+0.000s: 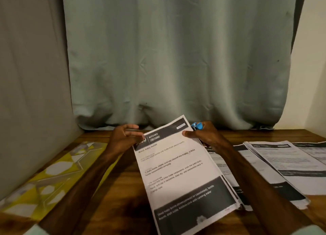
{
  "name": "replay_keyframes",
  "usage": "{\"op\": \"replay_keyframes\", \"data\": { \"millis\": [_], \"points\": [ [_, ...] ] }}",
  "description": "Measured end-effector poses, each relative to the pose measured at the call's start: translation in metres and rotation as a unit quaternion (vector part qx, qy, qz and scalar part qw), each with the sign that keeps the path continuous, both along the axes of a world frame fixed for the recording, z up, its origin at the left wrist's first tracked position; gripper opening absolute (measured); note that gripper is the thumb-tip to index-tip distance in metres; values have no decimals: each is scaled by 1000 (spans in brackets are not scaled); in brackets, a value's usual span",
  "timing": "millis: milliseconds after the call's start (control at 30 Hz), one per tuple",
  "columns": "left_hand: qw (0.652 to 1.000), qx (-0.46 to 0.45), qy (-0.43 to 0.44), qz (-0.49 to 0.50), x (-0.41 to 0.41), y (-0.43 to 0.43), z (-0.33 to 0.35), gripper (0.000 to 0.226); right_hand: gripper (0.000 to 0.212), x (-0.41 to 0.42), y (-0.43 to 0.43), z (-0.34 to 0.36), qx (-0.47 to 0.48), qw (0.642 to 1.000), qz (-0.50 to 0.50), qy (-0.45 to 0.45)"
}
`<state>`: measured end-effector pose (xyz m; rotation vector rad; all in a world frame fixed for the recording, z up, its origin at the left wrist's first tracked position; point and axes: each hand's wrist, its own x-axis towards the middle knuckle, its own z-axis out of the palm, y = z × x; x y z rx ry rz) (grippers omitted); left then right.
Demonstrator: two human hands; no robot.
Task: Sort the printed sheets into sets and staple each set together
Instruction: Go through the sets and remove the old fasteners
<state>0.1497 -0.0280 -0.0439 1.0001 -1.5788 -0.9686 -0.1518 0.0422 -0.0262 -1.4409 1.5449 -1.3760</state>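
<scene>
Printed sheets point(178, 166) hang tilted over the worktop point(114, 190); my left grip point(123, 137) pinches their top corner, my right grip point(206, 136) holds seemingly a blue stapler point(197, 126). Unsquared edges risk a crooked staple.

A held set point(176, 164) occupied the lower centre of the frame, over the worktop point(114, 190). A stapler point(197, 125) sat behind its upper right corner. Stacks of sheets point(275, 162) lay on the worktop at right, a mat point(49, 173) at lower left. A curtain point(176, 58) hung behind.
</scene>
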Motion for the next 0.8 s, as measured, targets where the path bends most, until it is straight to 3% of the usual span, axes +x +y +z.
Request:
{"op": "replay_keyframes", "data": {
  "millis": [100, 167, 300, 467, 600, 800],
  "points": [
    [972, -126, -193, 47, -21, -18, -2, 53, 20, 7, 0, -19, 22, 999, 20, 22],
    [964, -146, -224, -1, -46, -20, -3, 50, 22, 10, -4, -34, 40, 998, 25, 29],
    [958, -160, -217, -92, -89, -24, -13, 43, 26, 14, -9, -53, 34, 997, 6, 71],
    [964, -146, -185, -125, -106, -37, -28, 16, 22, 5, -19, -73, 43, 995, 19, 87],
    [971, -122, -155, -138, -111, -50, -44, 11, 13, -1, -24, -84, 55, 994, 21, 93],
    [977, -40, -112, -178, -110, -68, -67, 14, 26, -5, -33, -99, 67, 991, 22, 112]
  ]
}}
